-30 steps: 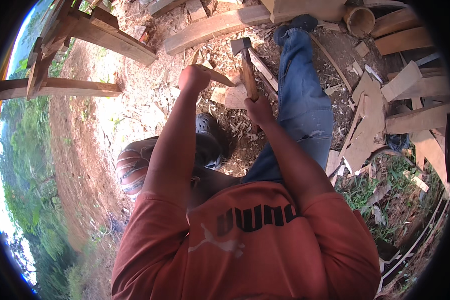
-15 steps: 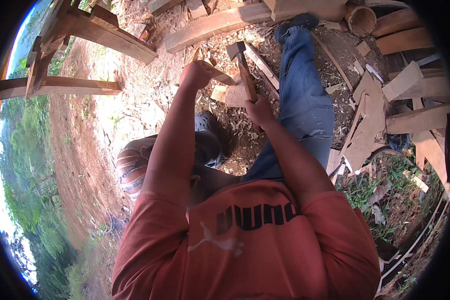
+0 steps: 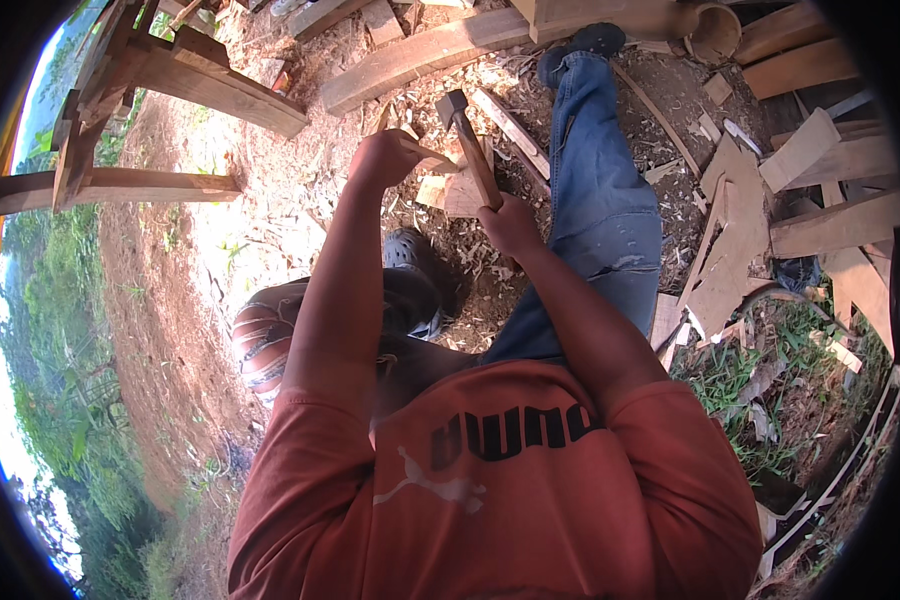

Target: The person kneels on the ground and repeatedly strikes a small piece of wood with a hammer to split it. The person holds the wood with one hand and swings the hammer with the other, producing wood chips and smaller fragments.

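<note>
Flat tan wood, seemingly part-shaped, is gripped by the left hand, a dark-headed hatchet by the right hand.

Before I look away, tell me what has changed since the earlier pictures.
The brown wooden-handled hatchet has tipped leftward, bringing its dark metal head closer to the left hand. Nothing was taken up or let go: the right hand still grips the hatchet, the left still holds the tan wooden strip. The pale wooden block stayed put.
</note>
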